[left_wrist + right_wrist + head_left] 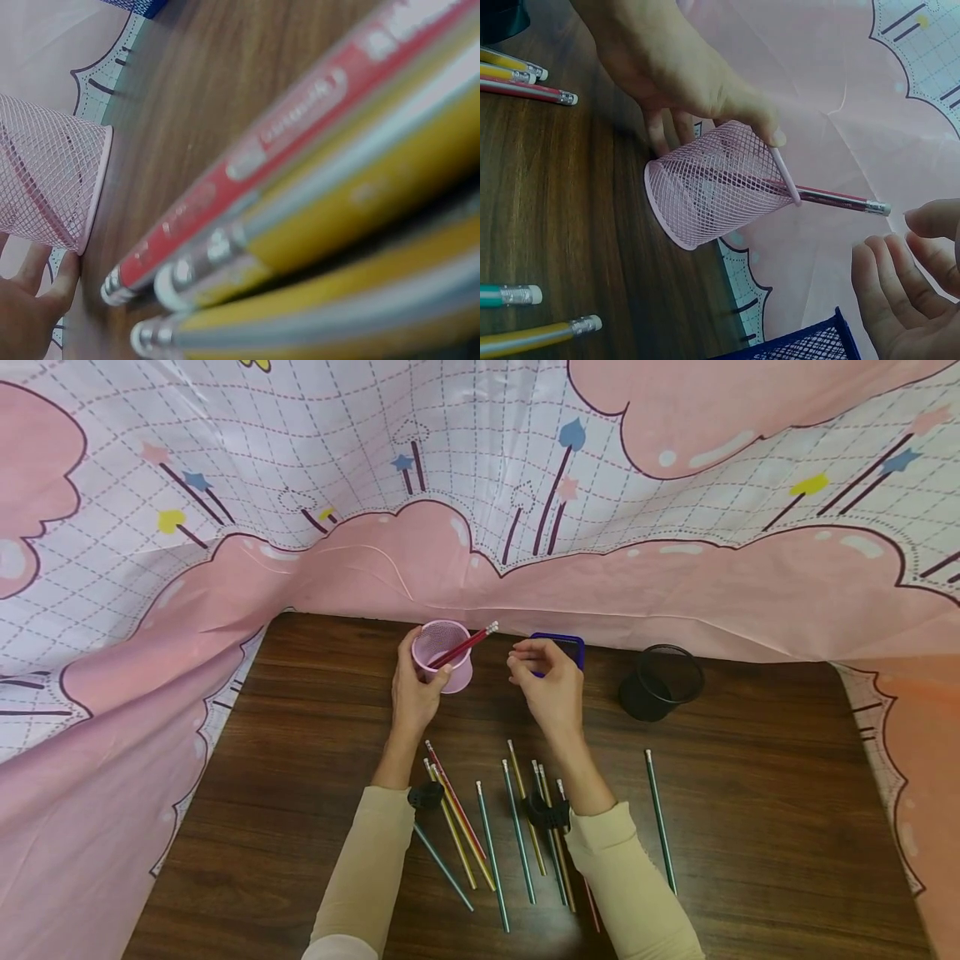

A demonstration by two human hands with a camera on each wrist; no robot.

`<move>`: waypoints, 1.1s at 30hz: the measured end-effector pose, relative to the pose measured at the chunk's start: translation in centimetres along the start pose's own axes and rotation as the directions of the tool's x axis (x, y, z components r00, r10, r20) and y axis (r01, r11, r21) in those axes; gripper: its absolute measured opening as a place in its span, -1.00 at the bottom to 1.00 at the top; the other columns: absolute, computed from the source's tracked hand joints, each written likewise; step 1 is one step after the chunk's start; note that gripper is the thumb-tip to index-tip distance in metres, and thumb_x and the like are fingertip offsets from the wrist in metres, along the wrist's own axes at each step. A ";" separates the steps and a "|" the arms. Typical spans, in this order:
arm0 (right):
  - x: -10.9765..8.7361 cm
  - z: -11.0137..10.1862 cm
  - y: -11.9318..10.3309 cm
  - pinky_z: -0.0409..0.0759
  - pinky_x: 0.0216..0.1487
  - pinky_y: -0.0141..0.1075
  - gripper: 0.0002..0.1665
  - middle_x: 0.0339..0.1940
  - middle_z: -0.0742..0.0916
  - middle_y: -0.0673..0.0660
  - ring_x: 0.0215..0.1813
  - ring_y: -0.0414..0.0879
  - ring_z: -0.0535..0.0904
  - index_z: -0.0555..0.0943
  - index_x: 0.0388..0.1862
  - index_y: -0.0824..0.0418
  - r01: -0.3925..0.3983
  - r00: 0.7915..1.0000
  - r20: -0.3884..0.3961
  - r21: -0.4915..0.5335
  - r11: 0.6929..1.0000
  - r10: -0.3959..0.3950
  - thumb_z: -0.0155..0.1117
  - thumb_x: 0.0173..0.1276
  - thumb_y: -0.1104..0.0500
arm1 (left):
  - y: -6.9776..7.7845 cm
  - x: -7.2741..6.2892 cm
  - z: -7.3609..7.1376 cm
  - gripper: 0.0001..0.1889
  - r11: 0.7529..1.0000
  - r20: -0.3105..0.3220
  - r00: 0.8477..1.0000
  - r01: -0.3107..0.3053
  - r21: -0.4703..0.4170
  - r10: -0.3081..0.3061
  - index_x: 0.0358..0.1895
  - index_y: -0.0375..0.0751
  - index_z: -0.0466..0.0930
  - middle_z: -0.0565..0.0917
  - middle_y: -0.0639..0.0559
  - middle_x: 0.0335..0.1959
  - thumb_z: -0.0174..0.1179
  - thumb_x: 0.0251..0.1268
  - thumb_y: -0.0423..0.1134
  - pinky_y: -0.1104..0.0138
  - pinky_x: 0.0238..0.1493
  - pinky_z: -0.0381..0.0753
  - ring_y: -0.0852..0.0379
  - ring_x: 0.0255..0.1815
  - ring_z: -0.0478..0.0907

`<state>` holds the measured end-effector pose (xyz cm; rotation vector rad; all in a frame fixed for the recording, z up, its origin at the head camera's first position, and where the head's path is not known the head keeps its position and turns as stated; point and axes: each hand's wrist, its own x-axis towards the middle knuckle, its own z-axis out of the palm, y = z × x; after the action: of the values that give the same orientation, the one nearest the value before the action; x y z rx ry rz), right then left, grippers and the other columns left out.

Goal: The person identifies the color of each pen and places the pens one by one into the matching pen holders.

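Observation:
A pink mesh pencil cup [462,680] is near the back edge of the table, and my left hand [415,692] grips its side with the thumb at the rim. Red pencils [468,644] lean inside it, their white eraser ends sticking out past the rim. Whether the cup's base touches the table I cannot tell. To the right, my right hand [553,687] is held in front of a blue mesh holder [582,653], partly covering it. Its fingers are loosely bent and hold nothing; in the right wrist view they are close to the eraser end of a red pencil [840,199].
A black mesh cup [643,697] stands at the back right. Several pencils lie in front of and under my forearms, among them a red pencil [459,806], a yellow pencil [452,831] and a green pencil [660,822]. Patterned pink cloth [525,593] hangs behind the table.

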<state>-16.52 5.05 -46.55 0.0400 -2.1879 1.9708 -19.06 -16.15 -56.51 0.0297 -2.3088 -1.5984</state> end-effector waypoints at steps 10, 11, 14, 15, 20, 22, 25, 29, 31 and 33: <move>-0.4 0.0 0.3 0.73 -0.31 -0.22 -0.81 -0.23 0.76 0.20 -0.28 0.10 0.73 0.66 -0.14 0.35 -0.001 1.000 0.011 -0.005 1.000 0.001 0.38 0.26 0.37 | 0.2 -0.1 -0.3 -0.15 1.000 -0.006 1.000 0.012 -0.017 -0.012 0.46 0.15 0.21 0.53 -0.16 0.25 0.46 0.12 -0.24 0.07 0.06 0.58 -0.19 0.06 0.60; -0.4 0.1 0.4 0.73 -0.31 -0.24 -0.81 -0.22 0.77 0.20 -0.29 0.07 0.73 0.66 -0.14 0.34 -0.003 1.000 0.014 -0.012 1.000 0.004 0.39 0.26 0.36 | 0.2 -0.2 -0.3 -0.15 1.000 0.000 1.000 0.017 -0.020 -0.017 0.47 0.15 0.21 0.53 -0.15 0.25 0.46 0.13 -0.25 0.07 0.06 0.58 -0.18 0.05 0.61; -0.5 0.2 0.7 0.73 -0.32 -0.28 -0.80 -0.22 0.77 0.21 -0.30 0.04 0.73 0.67 -0.12 0.32 -0.013 0.999 0.032 -0.019 1.000 0.013 0.39 0.27 0.35 | 0.1 -0.4 -0.3 -0.14 0.999 0.025 0.999 0.043 -0.019 -0.042 0.47 0.19 0.19 0.53 -0.12 0.26 0.46 0.15 -0.27 0.09 0.06 0.60 -0.15 0.06 0.62; -0.5 0.3 0.8 0.72 -0.32 -0.30 -0.79 -0.23 0.77 0.21 -0.30 0.00 0.73 0.67 -0.11 0.32 -0.018 0.999 0.038 -0.017 1.000 0.018 0.40 0.27 0.35 | 0.1 -0.5 -0.3 -0.14 0.999 0.038 0.998 0.050 -0.021 -0.049 0.48 0.21 0.18 0.52 -0.10 0.27 0.45 0.16 -0.27 0.10 0.08 0.60 -0.13 0.07 0.62; -0.5 0.5 0.0 0.73 -0.31 -0.25 -0.76 -0.24 0.76 0.30 -0.36 -0.13 0.71 0.66 -0.08 0.39 -0.022 0.998 0.061 -0.013 1.000 0.023 0.37 0.26 0.41 | 0.1 -0.5 -0.4 -0.13 0.997 0.096 0.995 0.043 -0.069 -0.036 0.53 0.23 0.12 0.47 -0.12 0.33 0.41 0.23 -0.26 0.08 0.12 0.60 -0.14 0.12 0.60; -0.6 0.5 -1.0 0.73 -0.31 -0.21 -0.75 -0.23 0.76 0.35 -0.37 -0.15 0.70 0.65 -0.07 0.44 -0.020 0.997 0.070 -0.022 1.000 0.022 0.35 0.26 0.44 | 0.0 -0.5 -0.4 -0.11 0.996 0.106 0.994 0.034 -0.083 -0.025 0.56 0.23 0.07 0.46 -0.15 0.35 0.39 0.25 -0.24 0.08 0.13 0.59 -0.14 0.11 0.60; -0.9 0.5 -2.7 0.73 -0.30 -0.22 -0.74 -0.21 0.75 0.40 -0.36 -0.15 0.69 0.63 -0.05 0.49 -0.028 0.996 0.084 -0.042 0.999 0.032 0.33 0.26 0.46 | 0.1 -0.4 -0.6 -0.06 0.996 0.104 0.995 0.022 -0.084 -0.013 0.59 0.21 0.01 0.43 -0.18 0.38 0.40 0.24 -0.24 0.09 0.17 0.57 -0.17 0.12 0.59; -0.9 0.6 -3.3 0.72 -0.31 -0.30 -0.71 -0.18 0.75 0.40 -0.31 0.04 0.74 0.63 -0.01 0.48 -0.031 0.995 0.093 -0.068 0.997 0.037 0.33 0.28 0.44 | 0.1 -0.5 -1.1 0.00 0.995 0.089 0.996 -0.006 -0.097 0.015 0.61 0.11 -0.06 0.34 -0.17 0.45 0.41 0.22 -0.29 0.07 0.24 0.52 -0.19 0.22 0.53; -0.9 0.6 -3.4 0.73 -0.30 -0.26 -0.69 -0.17 0.75 0.40 -0.26 0.20 0.74 0.62 0.01 0.48 -0.025 0.995 0.096 -0.071 0.997 0.032 0.33 0.28 0.43 | 0.3 -0.5 -1.5 0.01 0.994 0.075 0.997 -0.017 -0.106 0.025 0.61 0.04 -0.07 0.31 -0.16 0.47 0.41 0.20 -0.32 0.01 0.26 0.49 -0.18 0.29 0.46; -0.9 0.6 -3.4 0.73 -0.27 -0.19 -0.67 -0.15 0.74 0.41 -0.22 0.29 0.72 0.62 0.04 0.48 -0.022 0.995 0.097 -0.077 0.997 0.029 0.33 0.29 0.43 | 0.6 -0.8 -2.0 0.00 0.995 0.063 0.998 -0.023 -0.101 0.030 0.61 -0.04 -0.06 0.29 -0.19 0.48 0.41 0.20 -0.33 -0.08 0.26 0.46 -0.20 0.35 0.40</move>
<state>-15.21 3.99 -43.39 0.0996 -2.3337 1.9362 -17.70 -17.55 -55.55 -0.0772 -2.2638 -1.7232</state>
